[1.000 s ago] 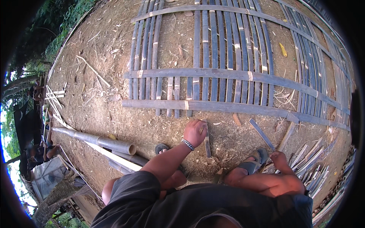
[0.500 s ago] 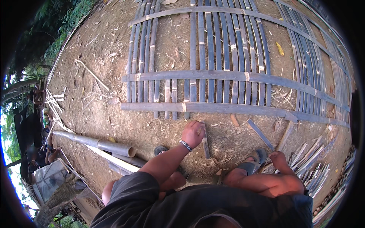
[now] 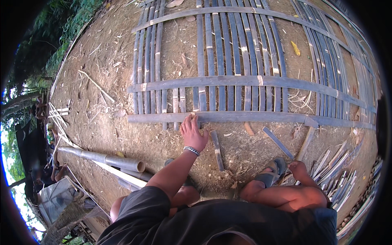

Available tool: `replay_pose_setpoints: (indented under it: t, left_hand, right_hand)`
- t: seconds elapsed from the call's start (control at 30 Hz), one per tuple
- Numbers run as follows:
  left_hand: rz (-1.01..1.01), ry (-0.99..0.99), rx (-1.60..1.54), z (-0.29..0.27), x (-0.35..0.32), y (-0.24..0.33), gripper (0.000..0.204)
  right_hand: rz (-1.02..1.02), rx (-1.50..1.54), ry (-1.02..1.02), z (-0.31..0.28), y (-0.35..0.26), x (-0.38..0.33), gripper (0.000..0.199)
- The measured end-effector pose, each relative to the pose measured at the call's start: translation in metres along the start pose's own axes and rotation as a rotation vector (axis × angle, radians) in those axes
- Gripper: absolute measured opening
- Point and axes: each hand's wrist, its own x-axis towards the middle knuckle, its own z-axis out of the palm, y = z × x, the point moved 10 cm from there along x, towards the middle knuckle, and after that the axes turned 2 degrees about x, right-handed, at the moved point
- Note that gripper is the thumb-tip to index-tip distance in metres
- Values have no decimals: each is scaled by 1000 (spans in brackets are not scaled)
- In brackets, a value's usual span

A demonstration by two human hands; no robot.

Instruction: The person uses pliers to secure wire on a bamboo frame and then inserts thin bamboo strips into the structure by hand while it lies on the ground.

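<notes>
My left hand (image 3: pixel 193 132), with a chain bracelet at its wrist, reaches forward with fingers stretched out. Its fingertips are at the near bamboo rail (image 3: pixel 245 116) of a lattice of dark split-bamboo slats (image 3: pixel 222 61) lying on the ground. A short bamboo strip (image 3: pixel 217 151) lies on the dirt just right of this hand. By my right foot, my right hand (image 3: pixel 298 168) is curled closed; what it holds, if anything, is hidden. Close to it lie a dark bamboo strip (image 3: pixel 277 142) and a paler strip (image 3: pixel 307 143) leaning toward the rail.
Thick bamboo poles (image 3: pixel 106 158) lie on the left. Piles of split strips (image 3: pixel 339 179) spread at the right. A middle rail (image 3: pixel 237 81) crosses the slats. Farther left are a person (image 3: pixel 57 167) and a grey sheet-covered object (image 3: pixel 55 198).
My left hand has left the short bamboo strip and moved left and forward to the near rail, its fingers opening out. My right hand stays by the foot. The view has shifted slightly.
</notes>
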Motion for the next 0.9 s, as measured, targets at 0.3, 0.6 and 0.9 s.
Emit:
replay_pose_setpoints:
  t: [0.3, 0.6, 0.9]
  left_hand:
    - [-58, -68, 47, 10, -1, -3, 78]
    - [-64, -79, 15, 13, -2, -7, 76]
    - [-42, -37, 28, 8, -1, -3, 79]
  right_hand:
    - [14, 12, 6, -5, -2, -2, 25]
    - [0, 22, 17, -4, -2, 0, 27]
    - [24, 4, 8, -3, 2, 1, 28]
